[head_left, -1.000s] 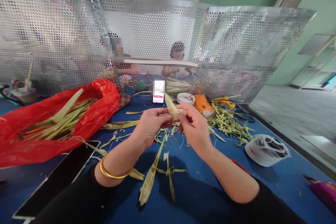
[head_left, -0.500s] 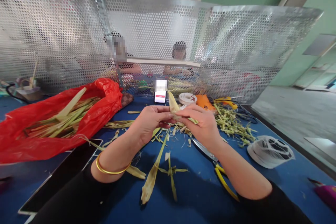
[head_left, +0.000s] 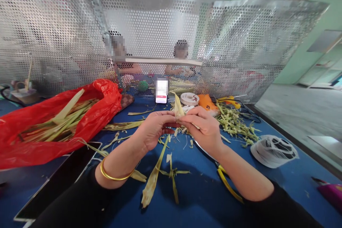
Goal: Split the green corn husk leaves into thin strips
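Observation:
My left hand (head_left: 153, 128) and my right hand (head_left: 204, 128) meet above the blue table (head_left: 197, 199), both pinching one pale folded leaf strip (head_left: 178, 108) whose tip points up between them. A gold bangle (head_left: 113, 174) circles my left wrist. Long loose leaf strips (head_left: 155, 174) trail on the table under my hands. Yellow-handled scissors (head_left: 227, 181) lie partly hidden beneath my right forearm.
A red plastic bag (head_left: 53, 128) full of green leaves lies at left, a dark tablet (head_left: 58, 181) in front of it. Green trimmings (head_left: 235, 124), a white tape roll (head_left: 189, 98), an orange item (head_left: 207, 102) and a white coil (head_left: 274, 148) sit at right. Behind a perforated metal screen (head_left: 160, 42) sit other people.
My hands stayed together on the leaf strip, the right hand turning over it with fingers curling across. The scissors under my right forearm came into view as the arm shifted.

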A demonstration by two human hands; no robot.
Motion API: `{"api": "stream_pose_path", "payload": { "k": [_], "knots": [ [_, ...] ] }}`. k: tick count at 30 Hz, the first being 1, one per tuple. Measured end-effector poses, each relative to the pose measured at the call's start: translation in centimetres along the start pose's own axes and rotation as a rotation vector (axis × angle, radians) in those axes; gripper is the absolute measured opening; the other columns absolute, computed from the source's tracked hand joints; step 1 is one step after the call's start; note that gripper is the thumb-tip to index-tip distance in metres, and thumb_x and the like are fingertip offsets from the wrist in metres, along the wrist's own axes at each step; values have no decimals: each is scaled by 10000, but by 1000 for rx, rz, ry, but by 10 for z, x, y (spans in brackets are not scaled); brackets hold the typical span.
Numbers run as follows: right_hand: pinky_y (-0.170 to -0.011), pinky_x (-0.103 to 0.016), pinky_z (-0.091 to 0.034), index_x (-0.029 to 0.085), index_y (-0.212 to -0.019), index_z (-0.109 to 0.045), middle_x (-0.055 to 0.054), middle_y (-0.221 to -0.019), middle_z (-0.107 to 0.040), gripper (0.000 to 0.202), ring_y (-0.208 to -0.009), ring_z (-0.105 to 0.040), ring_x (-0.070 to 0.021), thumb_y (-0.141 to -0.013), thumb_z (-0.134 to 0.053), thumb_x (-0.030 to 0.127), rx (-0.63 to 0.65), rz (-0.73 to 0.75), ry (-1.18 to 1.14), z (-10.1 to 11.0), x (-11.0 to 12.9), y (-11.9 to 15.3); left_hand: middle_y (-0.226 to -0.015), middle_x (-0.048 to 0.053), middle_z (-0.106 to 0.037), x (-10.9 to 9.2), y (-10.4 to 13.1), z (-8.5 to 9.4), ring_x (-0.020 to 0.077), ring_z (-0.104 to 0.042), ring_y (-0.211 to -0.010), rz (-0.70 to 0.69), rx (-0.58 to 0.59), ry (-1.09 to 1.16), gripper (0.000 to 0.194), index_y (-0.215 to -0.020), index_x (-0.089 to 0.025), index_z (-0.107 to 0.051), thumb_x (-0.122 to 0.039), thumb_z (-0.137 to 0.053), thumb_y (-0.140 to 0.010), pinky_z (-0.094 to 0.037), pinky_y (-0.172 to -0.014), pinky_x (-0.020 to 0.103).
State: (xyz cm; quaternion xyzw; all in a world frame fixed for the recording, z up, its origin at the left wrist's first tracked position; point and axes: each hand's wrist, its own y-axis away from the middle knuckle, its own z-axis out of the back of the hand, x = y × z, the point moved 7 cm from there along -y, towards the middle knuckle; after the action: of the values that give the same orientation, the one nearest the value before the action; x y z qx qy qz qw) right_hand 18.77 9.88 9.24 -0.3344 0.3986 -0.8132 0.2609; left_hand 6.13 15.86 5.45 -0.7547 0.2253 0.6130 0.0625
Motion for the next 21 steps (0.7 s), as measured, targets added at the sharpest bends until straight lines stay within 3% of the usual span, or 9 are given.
{"api": "stream_pose_path", "payload": {
  "k": [5,11,15,21],
  "knots": [
    [-671,-283,-499,259,-910,-696,-27,-832,-598,153,-761,-590,-150,-880,-559,198,30,0,-37,-4,3,-1,-700,52,-685,1,0,0,144,-614,-648,-32,-20,-20,144,-683,-164,-700,-294,-744,-643,-427,-534,214],
    [-672,-284,-495,236,-887,-680,-32,-826,-599,138,-756,-586,-150,-881,-554,181,16,11,-20,-3,7,-2,-675,59,-691,2,0,0,132,-614,-636,-40,-41,-40,135,-691,-145,-713,-263,-751,-637,-429,-547,212],
    [-663,-284,-483,218,-831,-670,-22,-792,-587,104,-732,-581,-146,-858,-585,164,-49,-61,-57,3,3,-5,-725,70,-717,0,1,-3,142,-643,-681,-57,-14,-16,154,-752,-129,-734,-225,-756,-634,-469,-613,227],
    [-621,-261,-446,194,-759,-650,-5,-751,-565,98,-678,-545,-131,-815,-614,123,-8,-261,-100,1,-5,-6,-759,57,-732,-4,4,-5,135,-652,-701,-134,-62,-31,149,-767,-133,-742,-215,-762,-644,-499,-687,244]
  ]
}}
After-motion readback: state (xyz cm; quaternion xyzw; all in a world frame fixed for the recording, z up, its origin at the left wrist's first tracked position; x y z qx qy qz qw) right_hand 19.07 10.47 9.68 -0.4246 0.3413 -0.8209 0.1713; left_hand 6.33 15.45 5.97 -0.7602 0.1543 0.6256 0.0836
